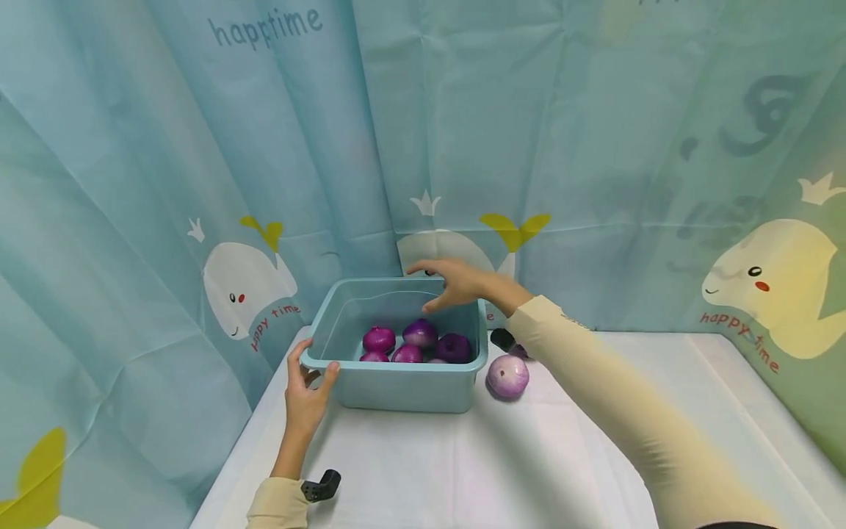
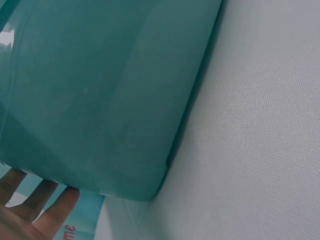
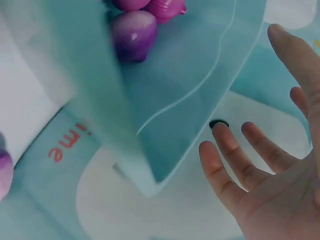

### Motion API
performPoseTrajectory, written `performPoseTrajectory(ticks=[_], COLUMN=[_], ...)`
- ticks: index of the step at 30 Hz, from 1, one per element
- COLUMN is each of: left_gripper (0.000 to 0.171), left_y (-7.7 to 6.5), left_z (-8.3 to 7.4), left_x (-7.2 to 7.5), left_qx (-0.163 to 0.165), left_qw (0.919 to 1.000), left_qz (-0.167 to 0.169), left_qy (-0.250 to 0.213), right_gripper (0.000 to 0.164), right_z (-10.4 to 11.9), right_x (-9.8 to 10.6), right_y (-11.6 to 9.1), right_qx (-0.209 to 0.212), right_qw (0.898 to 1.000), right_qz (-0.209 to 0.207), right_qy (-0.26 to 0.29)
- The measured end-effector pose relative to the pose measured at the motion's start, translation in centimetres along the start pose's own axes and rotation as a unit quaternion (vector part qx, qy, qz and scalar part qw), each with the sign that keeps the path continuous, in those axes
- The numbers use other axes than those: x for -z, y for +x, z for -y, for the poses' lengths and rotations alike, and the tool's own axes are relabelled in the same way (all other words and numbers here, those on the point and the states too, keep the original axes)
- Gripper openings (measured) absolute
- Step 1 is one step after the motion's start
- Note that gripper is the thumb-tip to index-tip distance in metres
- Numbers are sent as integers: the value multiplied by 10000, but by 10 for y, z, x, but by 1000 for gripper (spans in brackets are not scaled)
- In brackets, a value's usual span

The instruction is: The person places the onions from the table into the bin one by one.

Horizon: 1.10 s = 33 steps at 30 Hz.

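A blue-green plastic bin (image 1: 403,389) stands on the white table, holding several red onions (image 1: 379,339). My left hand (image 1: 305,397) grips the bin's front left corner, thumb on the front rim and fingers along the left side. In the left wrist view its fingers (image 2: 57,210) lie against the bin's outer wall. Over the back right part of the bin is my right hand (image 1: 456,283), fingers spread and holding nothing. The right wrist view shows its open palm (image 3: 280,200) beside the rim, with a purple onion (image 3: 134,35) inside the bin.
A pale purple onion (image 1: 507,377) lies on the table just right of the bin. Behind it, another onion (image 1: 520,352) is partly hidden by the right sleeve. A whale-print curtain (image 1: 595,184) hangs close behind the bin and along the table's sides.
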<state>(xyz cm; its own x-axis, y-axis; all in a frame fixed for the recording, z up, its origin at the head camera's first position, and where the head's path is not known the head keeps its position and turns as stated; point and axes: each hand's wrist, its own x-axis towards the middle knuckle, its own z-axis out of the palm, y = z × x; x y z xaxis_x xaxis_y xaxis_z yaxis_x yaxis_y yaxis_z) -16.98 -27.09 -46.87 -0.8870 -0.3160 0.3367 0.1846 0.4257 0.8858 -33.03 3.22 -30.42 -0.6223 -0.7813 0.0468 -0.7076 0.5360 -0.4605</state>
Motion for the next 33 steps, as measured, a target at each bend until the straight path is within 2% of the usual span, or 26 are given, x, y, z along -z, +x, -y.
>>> performPoseTrajectory(ticks=[7, 20, 33], left_gripper=[70, 71, 71], left_y=[1, 1, 1], left_z=[1, 0, 3], left_x=[1, 0, -1], left_qx=[-12, -69, -29], left_qw=[9999, 9999, 10000], left_qz=[-62, -61, -61], left_qy=[88, -73, 38], right_gripper=[79, 77, 73], right_z=[-14, -39, -57], right_x=[11, 22, 15], right_y=[-31, -94, -126], right_qx=[199, 71, -135], right_qw=[9985, 9960, 9951], right_qz=[-258, -845, -977], right_qy=[440, 266, 101])
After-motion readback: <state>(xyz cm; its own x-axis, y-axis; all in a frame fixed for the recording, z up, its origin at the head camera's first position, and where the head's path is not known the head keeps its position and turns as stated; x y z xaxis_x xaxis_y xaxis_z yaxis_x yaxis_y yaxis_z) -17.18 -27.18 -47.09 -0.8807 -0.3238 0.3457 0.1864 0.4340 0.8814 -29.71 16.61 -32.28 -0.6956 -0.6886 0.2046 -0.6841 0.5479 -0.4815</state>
